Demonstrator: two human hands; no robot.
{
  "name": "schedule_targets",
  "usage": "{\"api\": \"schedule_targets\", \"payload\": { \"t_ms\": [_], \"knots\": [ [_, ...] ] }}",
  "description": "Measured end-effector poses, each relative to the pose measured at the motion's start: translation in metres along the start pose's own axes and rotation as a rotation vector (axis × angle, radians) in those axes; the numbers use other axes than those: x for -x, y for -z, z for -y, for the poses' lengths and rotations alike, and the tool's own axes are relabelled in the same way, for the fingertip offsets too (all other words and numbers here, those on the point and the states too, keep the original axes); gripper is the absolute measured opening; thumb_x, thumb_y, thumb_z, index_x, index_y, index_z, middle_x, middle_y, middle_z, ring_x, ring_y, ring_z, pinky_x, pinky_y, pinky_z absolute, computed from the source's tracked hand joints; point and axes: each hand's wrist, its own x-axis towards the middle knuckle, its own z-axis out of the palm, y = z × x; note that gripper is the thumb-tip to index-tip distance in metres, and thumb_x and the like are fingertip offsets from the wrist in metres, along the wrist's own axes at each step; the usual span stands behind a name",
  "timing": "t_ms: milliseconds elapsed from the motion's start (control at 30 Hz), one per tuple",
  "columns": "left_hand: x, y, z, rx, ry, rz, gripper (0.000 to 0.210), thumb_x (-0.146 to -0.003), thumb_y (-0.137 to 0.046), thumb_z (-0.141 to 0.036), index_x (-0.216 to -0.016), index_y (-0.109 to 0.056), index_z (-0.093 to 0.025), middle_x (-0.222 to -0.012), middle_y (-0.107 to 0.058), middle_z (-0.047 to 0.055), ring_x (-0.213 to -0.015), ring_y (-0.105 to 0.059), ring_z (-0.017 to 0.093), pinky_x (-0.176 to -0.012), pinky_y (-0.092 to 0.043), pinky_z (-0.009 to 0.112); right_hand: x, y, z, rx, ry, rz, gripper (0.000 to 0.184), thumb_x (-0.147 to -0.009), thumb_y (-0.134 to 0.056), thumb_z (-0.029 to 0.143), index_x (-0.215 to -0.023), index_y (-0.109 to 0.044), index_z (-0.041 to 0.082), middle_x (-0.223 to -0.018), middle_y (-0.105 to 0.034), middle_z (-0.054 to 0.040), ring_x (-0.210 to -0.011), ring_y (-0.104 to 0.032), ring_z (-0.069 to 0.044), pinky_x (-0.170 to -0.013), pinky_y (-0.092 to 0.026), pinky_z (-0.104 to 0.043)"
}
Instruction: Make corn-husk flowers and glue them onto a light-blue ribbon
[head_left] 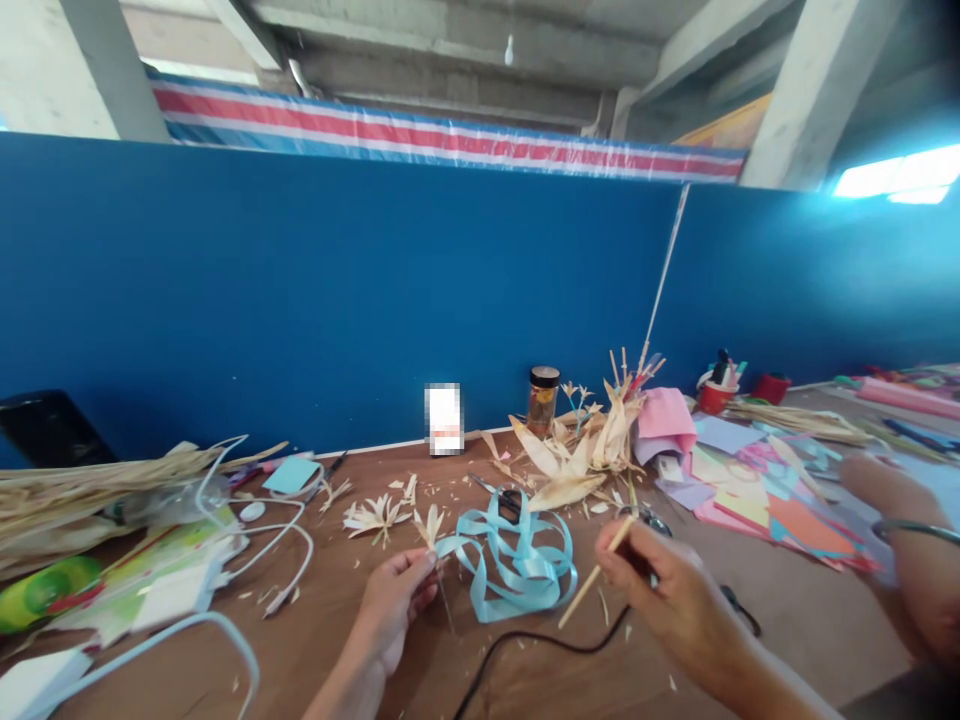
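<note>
My left hand [397,600] pinches a small flower of pale dried husk [430,527] by its thin wire-like stem, with the petals pointing up. In my right hand [664,585] is a slim wooden stick [589,590], gripped like a pencil and slanting down to the left, its lower end just above the table. Between both hands lies a loose tangle of light blue ribbon [517,575], and one end of it reaches towards the husk flower. A second husk flower [379,518] rests on the table beyond my left hand.
A black cord [525,635] runs past my right hand. White cables [296,540] and dried stalks [112,480] lie left. Husks [570,460] and a dark-lidded jar [543,400] stand behind. Coloured papers [780,510] spread right, near another person's arm [911,540] with a bracelet.
</note>
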Motion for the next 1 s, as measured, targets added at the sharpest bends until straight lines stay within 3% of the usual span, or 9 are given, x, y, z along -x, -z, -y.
{"api": "schedule_targets", "payload": {
  "t_ms": [167, 500, 700, 1000],
  "knots": [
    [0.000, 0.000, 0.001, 0.000, 0.000, 0.011, 0.008, -0.066, -0.068, -0.017, -0.070, -0.064, -0.012, -0.064, -0.066, 0.003, -0.056, -0.060, 0.008, -0.052, -0.048, 0.015, 0.002, -0.015, 0.003, -0.004, 0.000, 0.081, 0.021, -0.087, -0.040, 0.032, -0.073, -0.048, 0.019, -0.064, -0.049, 0.0028, -0.057, -0.045, -0.011, -0.055, -0.037, -0.020],
    [-0.002, 0.000, 0.000, -0.002, 0.006, -0.019, 0.008, -0.066, -0.068, -0.013, -0.071, -0.063, -0.010, -0.064, -0.066, 0.004, -0.054, -0.059, 0.007, -0.049, -0.047, 0.014, 0.003, -0.026, -0.007, -0.005, -0.046, 0.080, 0.021, -0.087, -0.042, 0.032, -0.073, -0.049, 0.018, -0.062, -0.046, 0.0040, -0.056, -0.043, -0.010, -0.053, -0.034, -0.020],
    [-0.001, 0.000, 0.000, 0.003, 0.002, -0.015, 0.008, -0.065, -0.069, -0.013, -0.070, -0.063, -0.011, -0.061, -0.065, 0.003, -0.053, -0.059, 0.008, -0.049, -0.048, 0.014, 0.006, -0.032, -0.014, -0.009, -0.066, 0.096, 0.021, -0.086, -0.042, 0.032, -0.075, -0.052, 0.018, -0.064, -0.052, 0.0024, -0.058, -0.046, -0.011, -0.054, -0.035, -0.020],
    [-0.002, -0.001, 0.001, 0.027, -0.013, -0.017, 0.012, -0.062, -0.072, -0.016, -0.068, -0.064, -0.010, -0.063, -0.066, 0.005, -0.053, -0.059, 0.008, -0.049, -0.048, 0.015, 0.004, -0.018, -0.020, -0.019, -0.077, 0.011, 0.019, -0.085, -0.045, 0.033, -0.077, -0.055, 0.019, -0.063, -0.054, 0.0024, -0.057, -0.050, -0.011, -0.053, -0.040, -0.020]
  ]
}}
